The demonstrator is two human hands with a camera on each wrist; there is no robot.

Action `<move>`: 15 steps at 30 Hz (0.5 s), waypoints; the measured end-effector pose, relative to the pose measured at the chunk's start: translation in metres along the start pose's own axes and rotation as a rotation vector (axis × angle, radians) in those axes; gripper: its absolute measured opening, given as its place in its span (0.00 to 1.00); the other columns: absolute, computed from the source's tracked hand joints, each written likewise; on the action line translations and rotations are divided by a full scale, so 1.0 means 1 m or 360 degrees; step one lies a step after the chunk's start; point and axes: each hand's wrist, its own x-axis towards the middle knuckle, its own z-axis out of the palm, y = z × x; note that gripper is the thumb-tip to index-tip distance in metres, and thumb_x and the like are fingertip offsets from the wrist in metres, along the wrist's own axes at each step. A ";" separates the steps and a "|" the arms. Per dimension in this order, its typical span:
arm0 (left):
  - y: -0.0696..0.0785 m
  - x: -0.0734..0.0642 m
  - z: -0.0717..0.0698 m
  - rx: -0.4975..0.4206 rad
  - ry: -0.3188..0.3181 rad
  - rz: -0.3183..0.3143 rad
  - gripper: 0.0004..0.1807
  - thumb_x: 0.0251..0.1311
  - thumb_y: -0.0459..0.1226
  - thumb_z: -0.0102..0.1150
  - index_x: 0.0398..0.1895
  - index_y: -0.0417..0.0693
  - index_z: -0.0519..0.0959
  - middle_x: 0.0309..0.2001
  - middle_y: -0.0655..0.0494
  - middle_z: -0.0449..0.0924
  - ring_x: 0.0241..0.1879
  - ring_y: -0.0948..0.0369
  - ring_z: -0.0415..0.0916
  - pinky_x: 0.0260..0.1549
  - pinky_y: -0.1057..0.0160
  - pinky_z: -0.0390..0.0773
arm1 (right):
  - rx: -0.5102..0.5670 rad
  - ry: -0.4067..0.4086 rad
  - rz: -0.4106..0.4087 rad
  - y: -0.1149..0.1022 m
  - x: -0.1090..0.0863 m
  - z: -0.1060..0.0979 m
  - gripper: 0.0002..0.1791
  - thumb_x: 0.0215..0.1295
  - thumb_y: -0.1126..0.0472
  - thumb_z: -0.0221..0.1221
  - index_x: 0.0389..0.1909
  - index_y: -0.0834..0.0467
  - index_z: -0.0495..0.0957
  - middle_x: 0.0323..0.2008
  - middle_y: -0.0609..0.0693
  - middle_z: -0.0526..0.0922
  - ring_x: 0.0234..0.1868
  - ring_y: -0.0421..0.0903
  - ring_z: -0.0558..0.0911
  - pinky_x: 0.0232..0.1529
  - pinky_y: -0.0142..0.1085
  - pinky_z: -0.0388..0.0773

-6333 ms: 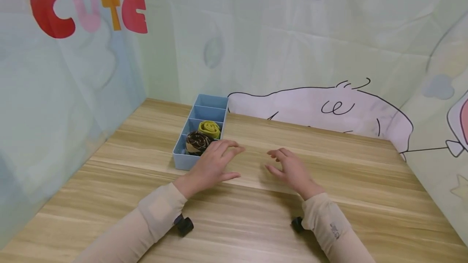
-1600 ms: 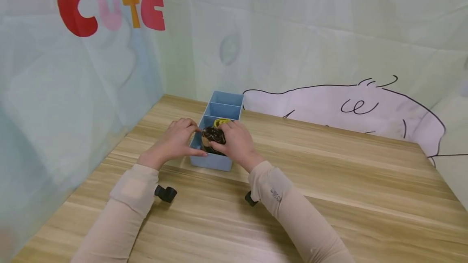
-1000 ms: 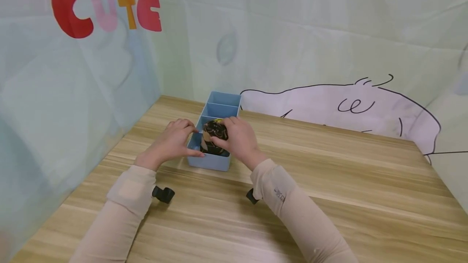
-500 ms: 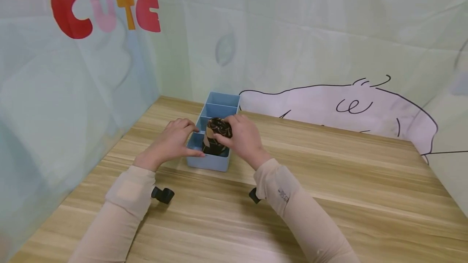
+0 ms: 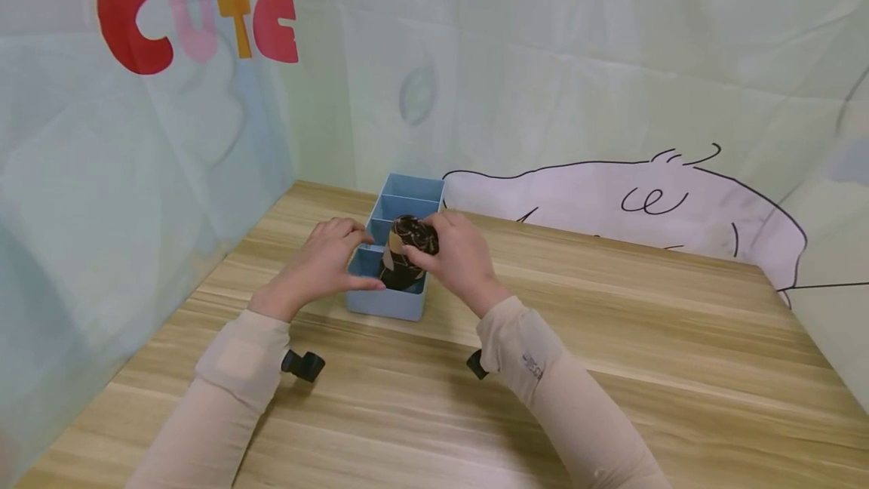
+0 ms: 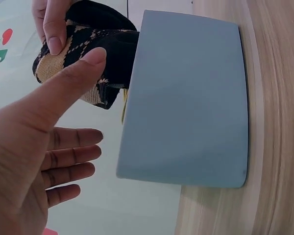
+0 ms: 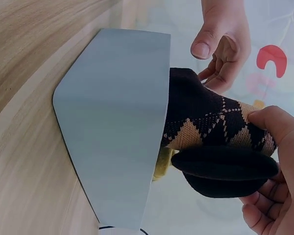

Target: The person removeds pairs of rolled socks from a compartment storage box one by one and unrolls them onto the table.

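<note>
A pale blue divided box (image 5: 387,304) stands on the table, its length running away from me. My right hand (image 5: 462,259) pinches a rolled black-and-tan patterned knit sock (image 5: 402,262) between thumb and fingers. The sock's lower end sits within the front compartment while its top leans right, above the rim. In the right wrist view a smooth black fold (image 7: 220,169) hangs along the sock. My left hand (image 5: 319,266) is spread at the box's left side, thumb near the front rim, holding nothing. Part of a yellow roll (image 7: 162,164) shows behind the sock; the head view hides it.
The wood-grain table (image 5: 380,413) extends widely to the right and in front. Printed curtains (image 5: 543,81) close off the back and left. Further compartments (image 5: 413,187) of the box lie at its far end. Dark wrist cameras (image 5: 303,365) hang under both sleeves.
Earlier both hands were empty and the sock lay in the front compartment. My right hand has since gripped it, raised it and tilted it rightward. My left hand moved to the box's left side.
</note>
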 end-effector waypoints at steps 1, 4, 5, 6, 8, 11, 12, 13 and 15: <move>0.001 0.000 0.000 0.0000 0.0006 0.0005 0.39 0.43 0.58 0.71 0.53 0.39 0.77 0.55 0.43 0.74 0.58 0.45 0.67 0.63 0.43 0.61 | -0.0003 0.0009 0.0003 0.000 0.000 -0.001 0.27 0.60 0.44 0.62 0.52 0.60 0.77 0.50 0.55 0.82 0.52 0.51 0.79 0.55 0.43 0.77; 0.003 0.000 -0.001 0.0005 0.0018 0.0020 0.39 0.43 0.57 0.72 0.52 0.39 0.77 0.55 0.43 0.74 0.58 0.44 0.67 0.63 0.43 0.61 | -0.0015 0.0037 0.0007 0.001 -0.002 -0.003 0.27 0.60 0.44 0.62 0.51 0.60 0.78 0.50 0.55 0.82 0.52 0.51 0.80 0.53 0.43 0.78; 0.004 0.000 -0.002 0.0001 0.0018 0.0019 0.39 0.43 0.57 0.72 0.52 0.39 0.77 0.55 0.43 0.73 0.59 0.44 0.67 0.63 0.43 0.60 | -0.0012 0.0042 0.0008 0.002 -0.002 -0.003 0.27 0.60 0.44 0.62 0.51 0.60 0.78 0.50 0.55 0.82 0.51 0.51 0.80 0.53 0.43 0.78; 0.005 0.000 -0.002 0.0000 0.0018 0.0018 0.39 0.43 0.57 0.72 0.52 0.39 0.77 0.55 0.43 0.73 0.59 0.44 0.67 0.63 0.43 0.60 | -0.0012 0.0046 0.0014 0.002 -0.003 -0.003 0.27 0.60 0.44 0.62 0.51 0.60 0.78 0.49 0.55 0.83 0.51 0.51 0.80 0.52 0.43 0.79; 0.006 0.000 -0.003 0.0003 0.0017 0.0019 0.38 0.43 0.57 0.72 0.52 0.39 0.77 0.55 0.43 0.73 0.59 0.44 0.67 0.64 0.43 0.60 | -0.0003 0.0050 0.0027 0.003 -0.003 -0.004 0.27 0.60 0.44 0.62 0.51 0.60 0.78 0.49 0.55 0.83 0.50 0.51 0.81 0.50 0.43 0.79; 0.009 0.001 -0.004 -0.0001 0.0016 0.0021 0.38 0.43 0.57 0.72 0.53 0.39 0.78 0.55 0.43 0.73 0.59 0.44 0.67 0.64 0.43 0.60 | 0.0010 0.0060 0.0046 0.005 -0.005 -0.006 0.27 0.60 0.43 0.62 0.51 0.59 0.77 0.49 0.55 0.83 0.50 0.51 0.81 0.49 0.43 0.80; 0.010 0.001 -0.004 0.0004 0.0019 0.0028 0.38 0.44 0.57 0.72 0.53 0.40 0.78 0.55 0.44 0.73 0.59 0.45 0.67 0.64 0.43 0.59 | 0.0011 0.0067 0.0049 0.005 -0.005 -0.006 0.27 0.60 0.43 0.62 0.51 0.59 0.77 0.50 0.55 0.82 0.50 0.51 0.81 0.49 0.43 0.80; 0.011 0.001 -0.005 0.0005 0.0023 0.0035 0.38 0.44 0.56 0.72 0.52 0.40 0.78 0.55 0.44 0.74 0.59 0.45 0.67 0.64 0.43 0.60 | 0.0011 0.0076 0.0048 0.006 -0.005 -0.007 0.27 0.60 0.44 0.62 0.51 0.60 0.77 0.50 0.55 0.83 0.50 0.51 0.81 0.49 0.43 0.80; 0.013 0.001 -0.005 0.0002 0.0031 0.0050 0.38 0.43 0.56 0.72 0.52 0.40 0.78 0.55 0.44 0.74 0.58 0.45 0.67 0.65 0.43 0.59 | 0.0002 0.0098 0.0042 0.007 -0.006 -0.008 0.27 0.60 0.44 0.62 0.51 0.60 0.77 0.49 0.56 0.83 0.49 0.51 0.81 0.48 0.43 0.80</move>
